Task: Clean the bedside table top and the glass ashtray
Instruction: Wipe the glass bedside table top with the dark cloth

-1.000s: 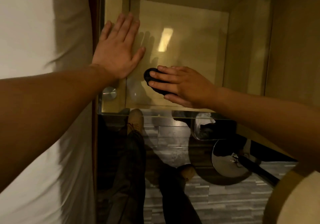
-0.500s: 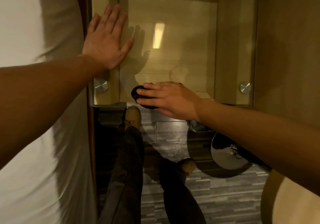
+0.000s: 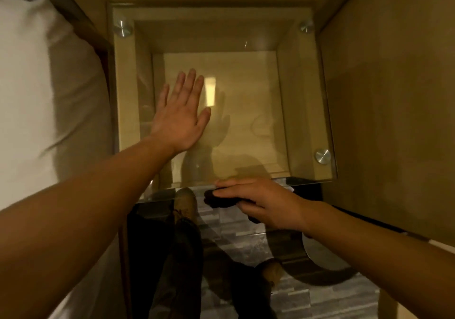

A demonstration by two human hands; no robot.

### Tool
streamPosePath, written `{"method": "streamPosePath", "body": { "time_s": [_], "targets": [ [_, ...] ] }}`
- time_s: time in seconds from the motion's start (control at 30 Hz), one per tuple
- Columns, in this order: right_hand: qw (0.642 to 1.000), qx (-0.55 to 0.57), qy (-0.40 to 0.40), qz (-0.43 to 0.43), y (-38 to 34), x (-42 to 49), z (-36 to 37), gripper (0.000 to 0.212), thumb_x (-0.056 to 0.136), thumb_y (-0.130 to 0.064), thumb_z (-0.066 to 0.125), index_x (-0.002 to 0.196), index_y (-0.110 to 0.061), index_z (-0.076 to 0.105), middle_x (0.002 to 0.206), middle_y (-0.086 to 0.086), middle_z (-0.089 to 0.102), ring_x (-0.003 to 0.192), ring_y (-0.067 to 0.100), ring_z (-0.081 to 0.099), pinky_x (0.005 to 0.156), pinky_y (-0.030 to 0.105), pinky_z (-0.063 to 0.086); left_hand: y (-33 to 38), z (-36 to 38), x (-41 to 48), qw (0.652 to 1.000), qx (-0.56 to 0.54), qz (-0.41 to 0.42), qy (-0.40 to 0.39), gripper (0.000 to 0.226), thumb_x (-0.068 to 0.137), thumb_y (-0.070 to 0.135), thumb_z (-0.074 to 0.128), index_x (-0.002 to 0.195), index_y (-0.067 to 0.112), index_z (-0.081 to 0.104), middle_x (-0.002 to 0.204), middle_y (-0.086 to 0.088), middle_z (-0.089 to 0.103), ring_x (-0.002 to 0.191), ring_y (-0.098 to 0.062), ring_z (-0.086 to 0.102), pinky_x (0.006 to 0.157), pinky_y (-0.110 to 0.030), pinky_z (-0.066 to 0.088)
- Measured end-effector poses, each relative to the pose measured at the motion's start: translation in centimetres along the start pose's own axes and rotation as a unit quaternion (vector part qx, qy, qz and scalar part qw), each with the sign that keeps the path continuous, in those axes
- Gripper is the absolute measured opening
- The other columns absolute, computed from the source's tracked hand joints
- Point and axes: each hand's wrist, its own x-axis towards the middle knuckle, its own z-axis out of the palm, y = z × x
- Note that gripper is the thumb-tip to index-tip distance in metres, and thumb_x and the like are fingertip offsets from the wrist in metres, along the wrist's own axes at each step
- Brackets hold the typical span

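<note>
Left hand (image 3: pixel 181 119) is flat on the glass table (image 3: pixel 328 111) top, centre-left of frame, fingers straight and slightly spread. Right hand (image 3: pixel 268 203) is at the table's near edge, lower centre, with fingers close together over a dark cloth (image 3: pixel 216 200), gripping it. The cloth overhangs the edge. Steel studs (image 3: pixel 323 156) sit at the corners. White bed (image 3: pixel 32 84) at left.

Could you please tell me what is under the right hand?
A dark cloth, at the glass top's front edge. Only its left end shows; the right hand's fingers cover the rest.
</note>
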Motion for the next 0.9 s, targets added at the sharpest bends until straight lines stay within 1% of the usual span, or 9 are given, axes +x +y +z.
{"method": "streamPosePath", "body": {
  "time_s": [0.13, 0.33, 0.43, 0.53, 0.6, 0.67, 0.7, 0.77, 0.9],
  "targets": [
    [0.996, 0.028, 0.086, 0.008, -0.8, 0.9, -5.5, 0.054, 0.097, 0.002, 0.057, 0.145, -0.023, 0.056, 0.155, -0.01, 0.047, 0.144, -0.002, 0.041, 0.119, 0.018, 0.032, 0.6, 1.8, 0.8, 0.999, 0.021, -0.041, 0.015, 0.072, 0.107, 0.058, 0.011, 0.167, 0.021, -0.004, 0.176, -0.002, -0.009, 0.161, -0.019, -0.012, 0.129, -0.053, -0.004],
    [0.981, -0.012, 0.193, -0.004, 1.4, 8.3, -15.8, 0.051, 0.095, 0.007, 0.056, 0.142, -0.01, 0.058, 0.154, 0.006, 0.05, 0.145, 0.009, 0.043, 0.12, 0.021, 0.03, 0.5, 2.2, 0.9, 0.999, 0.022, -0.04, 0.017, 0.072, 0.107, 0.059, 0.011, 0.167, 0.023, -0.006, 0.175, 0.0, -0.012, 0.161, -0.017, -0.016, 0.129, -0.052, -0.007],
    [0.972, -0.068, 0.226, -0.006, 2.8, 13.1, -20.4, 0.051, 0.096, 0.003, 0.056, 0.144, -0.015, 0.057, 0.155, 0.007, 0.049, 0.144, 0.009, 0.042, 0.12, 0.019, 0.029, 0.5, 2.0, 0.9, 0.999, 0.013, -0.042, 0.006, 0.071, 0.107, 0.058, 0.012, 0.166, 0.025, -0.011, 0.174, 0.002, -0.017, 0.159, -0.016, -0.021, 0.129, -0.05, -0.011],
    [0.965, -0.154, 0.214, -0.007, 3.7, 17.7, -24.1, 0.052, 0.096, 0.003, 0.055, 0.145, -0.015, 0.056, 0.156, 0.01, 0.049, 0.144, 0.017, 0.044, 0.114, 0.005, 0.024, 0.5, 2.1, 0.9, 0.999, 0.008, -0.035, 0.002, 0.071, 0.107, 0.057, 0.013, 0.166, 0.023, -0.011, 0.173, 0.001, -0.019, 0.159, -0.017, -0.022, 0.128, -0.049, -0.014],
    [0.953, -0.244, 0.174, -0.036, 4.5, 20.9, -26.1, 0.052, 0.096, -0.001, 0.055, 0.146, -0.015, 0.055, 0.157, 0.011, 0.047, 0.145, 0.029, 0.044, 0.118, 0.019, 0.03, 0.4, 2.3, 1.1, 0.999, 0.015, -0.036, 0.005, 0.072, 0.107, 0.056, 0.013, 0.166, 0.021, -0.007, 0.174, -0.001, -0.015, 0.16, -0.019, -0.019, 0.128, -0.05, -0.012],
    [0.909, -0.393, 0.132, -0.037, 5.1, 23.2, -27.2, 0.051, 0.1, -0.018, 0.058, 0.15, -0.024, 0.05, 0.163, 0.004, 0.039, 0.152, 0.029, 0.033, 0.116, 0.047, 0.03, 0.3, 2.4, 1.2, 0.999, 0.022, -0.035, 0.005, 0.072, 0.107, 0.057, 0.014, 0.166, 0.02, -0.004, 0.175, -0.002, -0.011, 0.161, -0.02, -0.015, 0.128, -0.05, -0.012],
    [0.886, -0.446, 0.123, -0.025, 5.4, 23.8, -27.5, 0.052, 0.101, -0.028, 0.059, 0.152, -0.03, 0.047, 0.166, -0.001, 0.034, 0.155, 0.027, 0.026, 0.115, 0.052, 0.027, 0.2, 2.4, 1.2, 0.999, 0.024, -0.033, 0.004, 0.072, 0.107, 0.056, 0.015, 0.166, 0.02, -0.003, 0.175, -0.002, -0.009, 0.161, -0.02, -0.014, 0.128, -0.05, -0.012],
    [0.869, -0.48, 0.123, -0.02, 6.4, 23.9, -27.7, 0.054, 0.101, -0.04, 0.056, 0.153, -0.035, 0.043, 0.167, -0.006, 0.029, 0.157, 0.021, 0.019, 0.115, 0.054, 0.023, 0.2, 2.5, 1.1, 0.999, 0.02, -0.03, 0.002, 0.072, 0.107, 0.056, 0.016, 0.166, 0.02, -0.003, 0.175, -0.003, -0.008, 0.161, -0.02, -0.013, 0.128, -0.05, -0.011],
    [0.882, -0.463, 0.093, -0.016, 8.2, 23.3, -27.5, 0.056, 0.106, -0.05, 0.036, 0.16, -0.041, 0.022, 0.171, -0.014, 0.013, 0.158, 0.011, 0.006, 0.117, 0.046, 0.019, 0.2, 2.6, 1.3, 0.999, 0.012, -0.031, 0.006, 0.072, 0.107, 0.056, 0.02, 0.166, 0.02, -0.002, 0.176, -0.002, -0.006, 0.162, -0.017, -0.013, 0.128, -0.051, -0.007]
  ]
}}
